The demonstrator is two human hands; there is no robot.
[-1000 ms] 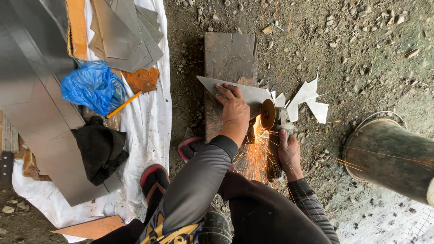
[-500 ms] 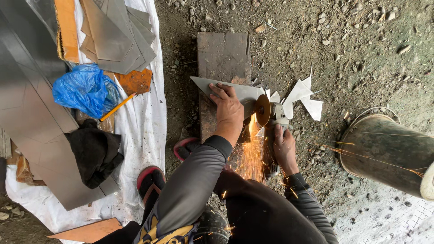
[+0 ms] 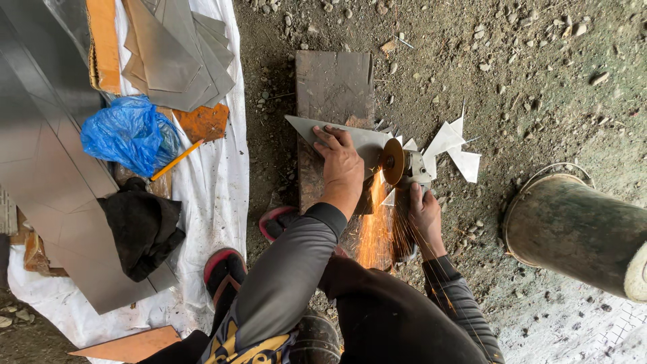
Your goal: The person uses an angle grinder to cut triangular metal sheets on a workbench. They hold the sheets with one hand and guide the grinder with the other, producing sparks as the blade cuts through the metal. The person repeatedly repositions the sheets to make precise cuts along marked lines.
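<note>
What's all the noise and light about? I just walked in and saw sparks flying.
A person crouches on the dirt ground, cutting sheet metal. Their left hand presses a pointed metal sheet flat on a wooden board. Their right hand holds an angle grinder, whose disc is on the sheet's edge, throwing sparks back toward them. Cut-off scraps lie beside it.

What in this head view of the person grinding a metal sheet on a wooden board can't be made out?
- Grinder body: hidden under the right hand and orange sparks.
- Cut line on the grey metal sheet: covered by the left hand and disc.
- Green bucket: cut off by the right edge.
</note>
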